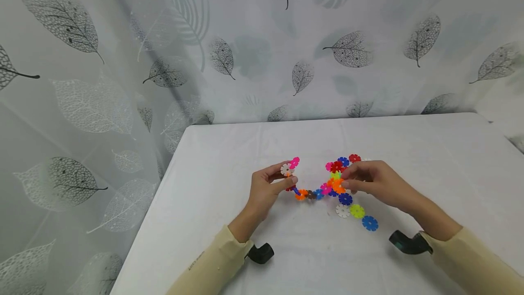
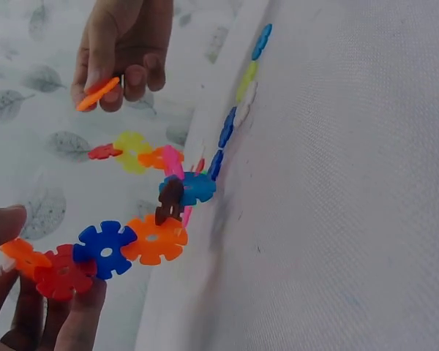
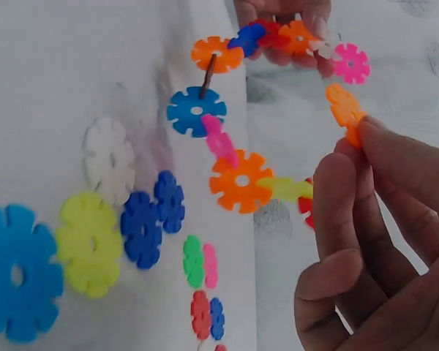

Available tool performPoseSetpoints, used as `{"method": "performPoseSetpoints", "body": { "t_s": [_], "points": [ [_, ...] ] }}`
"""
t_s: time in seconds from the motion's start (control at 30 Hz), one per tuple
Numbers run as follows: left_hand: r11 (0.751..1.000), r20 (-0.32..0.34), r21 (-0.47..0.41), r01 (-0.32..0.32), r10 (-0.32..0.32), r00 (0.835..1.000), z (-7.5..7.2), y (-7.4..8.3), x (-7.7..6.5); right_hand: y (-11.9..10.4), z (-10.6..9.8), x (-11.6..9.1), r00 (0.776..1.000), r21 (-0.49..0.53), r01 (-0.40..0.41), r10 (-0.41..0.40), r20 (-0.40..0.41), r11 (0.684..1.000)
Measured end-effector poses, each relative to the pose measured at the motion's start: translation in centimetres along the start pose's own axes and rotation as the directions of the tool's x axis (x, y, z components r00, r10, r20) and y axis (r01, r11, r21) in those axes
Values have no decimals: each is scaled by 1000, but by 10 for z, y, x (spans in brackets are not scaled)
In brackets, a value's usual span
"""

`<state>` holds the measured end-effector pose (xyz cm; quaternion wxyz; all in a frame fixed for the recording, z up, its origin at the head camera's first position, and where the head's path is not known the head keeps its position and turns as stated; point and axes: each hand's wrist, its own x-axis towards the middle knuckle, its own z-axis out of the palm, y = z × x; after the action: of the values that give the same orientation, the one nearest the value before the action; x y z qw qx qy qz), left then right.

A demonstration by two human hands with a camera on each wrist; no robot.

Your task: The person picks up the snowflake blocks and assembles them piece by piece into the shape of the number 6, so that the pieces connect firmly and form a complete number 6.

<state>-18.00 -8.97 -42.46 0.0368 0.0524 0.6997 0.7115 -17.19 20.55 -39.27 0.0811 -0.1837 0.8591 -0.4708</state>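
My left hand (image 1: pixel 261 191) grips one end of a chain of interlocked, notched plastic flower discs (image 2: pixel 115 240), above the white table. Near its fingers are pink, white, orange and red discs. From there the chain runs through blue, orange, brown, light blue and pink discs toward another orange disc (image 3: pixel 225 194), then yellow and red. Between thumb and fingertips, my right hand (image 1: pixel 378 182) pinches a single orange disc (image 3: pixel 342 106). In the right wrist view, that disc is apart from the pink disc (image 3: pixel 357 55) at the chain's end.
Loose discs lie on the white table (image 1: pixel 229 154), among them a white disc (image 1: pixel 342 211), a yellow disc (image 1: pixel 357 211), a light blue disc (image 1: pixel 370 223) and dark blue ones. Farther back lies a red disc (image 1: pixel 354 158). A leaf-patterned curtain (image 1: pixel 254 58) hangs behind.
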Motion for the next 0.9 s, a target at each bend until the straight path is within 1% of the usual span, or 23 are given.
{"method": "performPoseSetpoints", "body": {
  "t_s": [0.2, 0.43, 0.6, 0.9],
  "points": [
    [1000, -2, 9, 19, -19, 1000, 0, -1, 0, -10, 10, 13, 997, 36, 49, -47, -62, 998],
    [999, 7, 4, 33, -33, 999, 1, -2, 1, -20, 20, 30, 988, 27, 58, -53, -147, 998],
    [999, 12, 15, 36, -36, 999, 1, -3, 1, -22, 26, 38, 980, 59, 71, -59, -190, 996],
    [1000, 47, 9, 5, -5, 999, 0, -5, 1, -26, 36, 46, 962, 125, 93, -57, -266, 988]
  ]
}}
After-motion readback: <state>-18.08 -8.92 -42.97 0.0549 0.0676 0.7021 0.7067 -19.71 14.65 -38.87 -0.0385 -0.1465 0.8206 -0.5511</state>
